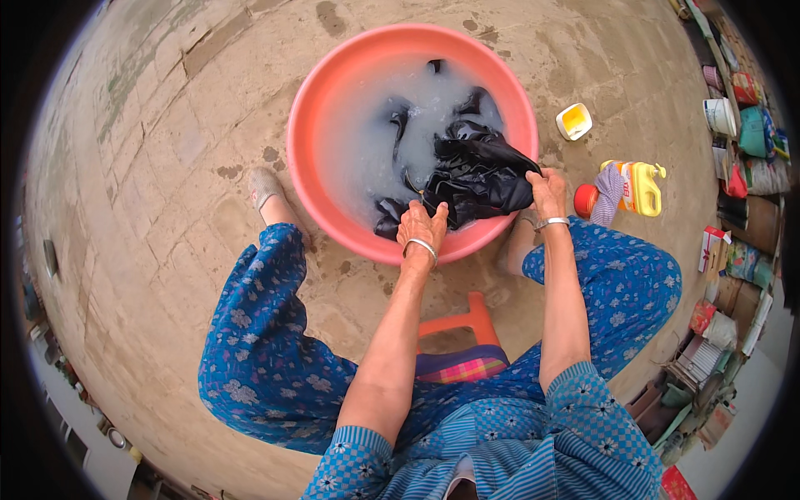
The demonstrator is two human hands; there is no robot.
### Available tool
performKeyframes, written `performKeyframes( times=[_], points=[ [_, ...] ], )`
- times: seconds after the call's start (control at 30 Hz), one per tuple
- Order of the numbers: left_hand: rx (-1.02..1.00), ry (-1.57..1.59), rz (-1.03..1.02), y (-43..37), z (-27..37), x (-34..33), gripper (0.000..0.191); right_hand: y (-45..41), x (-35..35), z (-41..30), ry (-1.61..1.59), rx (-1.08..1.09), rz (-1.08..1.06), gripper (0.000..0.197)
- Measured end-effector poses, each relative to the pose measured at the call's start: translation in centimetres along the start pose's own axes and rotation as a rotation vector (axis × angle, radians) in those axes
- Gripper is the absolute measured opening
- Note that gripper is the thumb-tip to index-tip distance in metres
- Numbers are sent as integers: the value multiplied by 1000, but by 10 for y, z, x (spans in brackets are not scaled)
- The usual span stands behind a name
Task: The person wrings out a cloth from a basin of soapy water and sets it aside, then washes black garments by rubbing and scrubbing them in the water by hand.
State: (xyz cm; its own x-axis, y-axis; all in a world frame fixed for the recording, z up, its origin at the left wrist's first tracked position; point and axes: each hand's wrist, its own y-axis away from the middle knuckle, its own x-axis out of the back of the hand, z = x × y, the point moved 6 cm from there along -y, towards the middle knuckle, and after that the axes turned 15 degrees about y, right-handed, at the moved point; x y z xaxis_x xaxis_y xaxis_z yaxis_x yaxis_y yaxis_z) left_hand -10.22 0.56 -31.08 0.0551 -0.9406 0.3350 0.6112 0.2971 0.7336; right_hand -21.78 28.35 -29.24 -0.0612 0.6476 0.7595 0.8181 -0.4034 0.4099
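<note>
A round pink plastic basin (pixel 304 187) stands on the ground before me, holding cloudy, sudsy water (pixel 359 147). Wet black cloth (pixel 478 172), seemingly a garment, is bunched on its right side, partly under the water. My right hand (pixel 548 192) grips an edge of this cloth at the basin's right rim and holds it partly out of the water. Over the near rim, my left hand (pixel 424 231) has cloth between thumb and fingers; its fingertips are partly hidden. Each wrist wears a silver-coloured bangle.
Right of the basin are a small white container (pixel 574 121) with yellow contents, a yellow pump bottle (pixel 640 187), a patterned cloth (pixel 607 190) and a red lid-like object (pixel 585 200). An orange stool (pixel 480 319) shows between my legs. Household clutter (pixel 744 250) lines the right side.
</note>
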Motion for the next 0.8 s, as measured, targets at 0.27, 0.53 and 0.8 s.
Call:
performKeyframes(
  times=[0.27,0.53,0.8],
  points=[
    [-65,-74,170,-4,-2,-2,61,75,-48,-153,532,917,160,39],
    [-49,-85,211,-27,-31,-7,50,28,-123,-147,662,651,-191,26],
    [-309,102,304,-8,17,29,32,33,2,-211,-99,630,-350,12]
  ],
)
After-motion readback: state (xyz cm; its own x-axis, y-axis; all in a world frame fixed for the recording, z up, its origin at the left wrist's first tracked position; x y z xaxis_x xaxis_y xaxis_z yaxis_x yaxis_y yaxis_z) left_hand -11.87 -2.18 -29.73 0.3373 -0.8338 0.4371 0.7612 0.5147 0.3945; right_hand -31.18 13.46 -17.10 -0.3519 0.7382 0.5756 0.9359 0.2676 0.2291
